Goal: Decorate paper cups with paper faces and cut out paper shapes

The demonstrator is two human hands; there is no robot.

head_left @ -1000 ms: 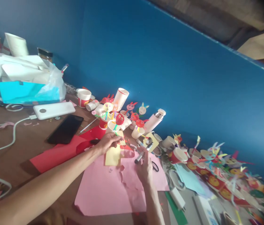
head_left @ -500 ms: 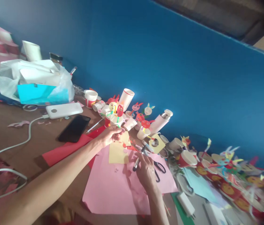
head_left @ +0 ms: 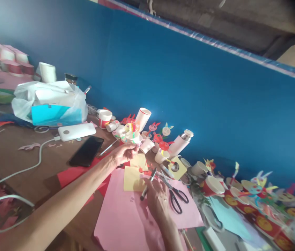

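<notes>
My left hand (head_left: 124, 154) is closed, thumb and fingertips pinching a small pinkish piece (head_left: 138, 144) beside the paper cups; the piece is too small to make out well. In my right hand (head_left: 159, 197) is a marker pen (head_left: 152, 176) with a grey-and-black barrel, tilted over the pink paper sheet (head_left: 118, 216). Black-handled scissors (head_left: 175, 195) lie on that sheet just right of the hand. Yellow paper (head_left: 131, 177) rests at the sheet's far edge. Behind the left hand stands a white paper cup (head_left: 132, 137) with decorated sticks in it.
A phone (head_left: 87, 150) and a white power bank (head_left: 77, 131) with a cable lie to the left, near a plastic bag (head_left: 23, 101). A thermos (head_left: 181, 143) leans by the blue wall. Decorated cups (head_left: 212, 184) line the right side. Yellow paper with a hole (head_left: 181, 170) lies behind the scissors.
My right hand has moved left with the marker pen, away from the scissors and toward the yellow paper. My left hand keeps its pinch near the cups. The camera view has tilted up slightly.
</notes>
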